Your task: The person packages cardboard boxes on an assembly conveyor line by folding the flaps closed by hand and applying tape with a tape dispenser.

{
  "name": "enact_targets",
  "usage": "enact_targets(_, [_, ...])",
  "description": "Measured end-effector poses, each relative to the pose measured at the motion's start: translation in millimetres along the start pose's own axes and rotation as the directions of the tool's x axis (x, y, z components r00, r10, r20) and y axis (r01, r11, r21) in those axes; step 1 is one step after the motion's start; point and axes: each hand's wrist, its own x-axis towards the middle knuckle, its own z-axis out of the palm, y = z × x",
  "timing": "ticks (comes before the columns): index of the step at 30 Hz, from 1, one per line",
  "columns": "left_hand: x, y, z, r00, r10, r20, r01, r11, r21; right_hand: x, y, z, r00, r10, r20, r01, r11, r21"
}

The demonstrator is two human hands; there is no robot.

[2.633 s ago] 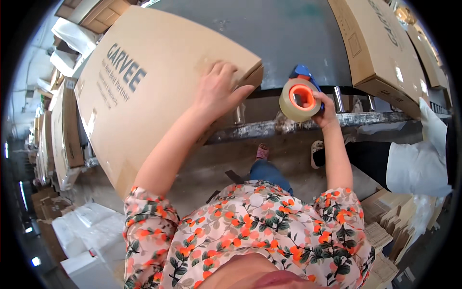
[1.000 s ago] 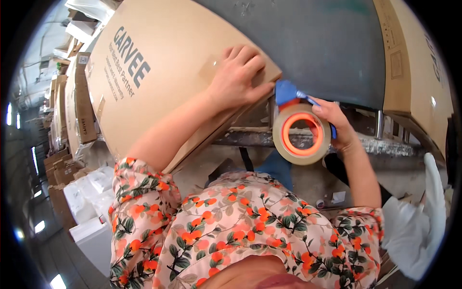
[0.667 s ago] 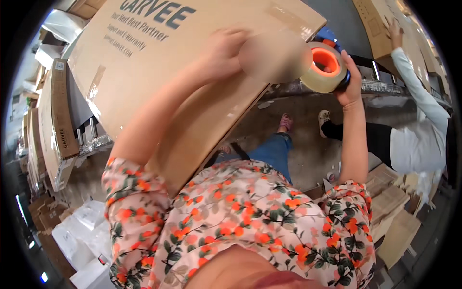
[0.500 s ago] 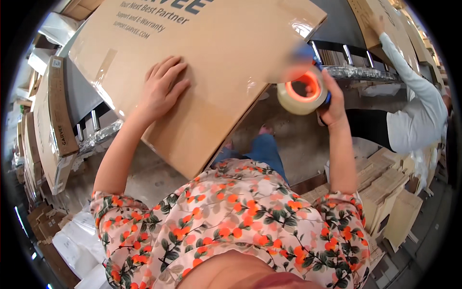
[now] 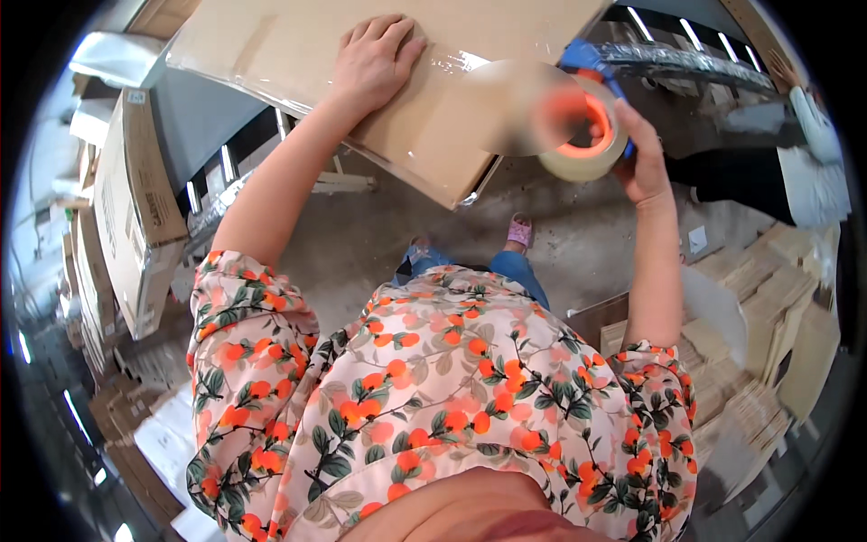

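A large flat cardboard box (image 5: 298, 45) lies before me, with clear tape shining along its near edge. My left hand (image 5: 375, 61) rests on its top, palm down with fingers extended. To the right, my right hand (image 5: 643, 154) is closed round a blue tape dispenser (image 5: 580, 56) that carries a wide roll of clear tape (image 5: 578, 168) on an orange core. The dispenser is beside the box's right edge. A blurred patch covers part of the roll and the box's corner, so I cannot tell whether the tape touches the cardboard.
Upright cardboard boxes (image 5: 135, 217) stand at the left by a grey surface. A plastic-wrapped rail (image 5: 686, 61) runs at the far right, near another person (image 5: 813, 176) with one hand on a box. Stacked cardboard pieces (image 5: 759, 298) lie at the lower right.
The box has moved farther up in view, and its printed face is now out of sight. My left hand is farther up and right on it; my right hand has risen slightly with the dispenser.
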Motion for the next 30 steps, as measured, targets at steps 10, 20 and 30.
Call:
enact_targets(10, [73,83,53,0.978,-0.086,0.189,0.106,0.989,-0.098,-164,75,28,0.998,-0.036,0.06,0.049,0.975,-0.216])
enact_targets(20, [62,188,12,0.468,0.877,0.11,-0.689,0.44,-0.576,-60,70,20,0.944,0.235,0.234,-0.3,0.906,0.3])
enact_targets(30, [50,96,-21,0.545,0.784,0.299,-0.652,0.62,-0.437,-99,88,-47,0.998,-0.054,-0.03,0.062,0.911,0.408])
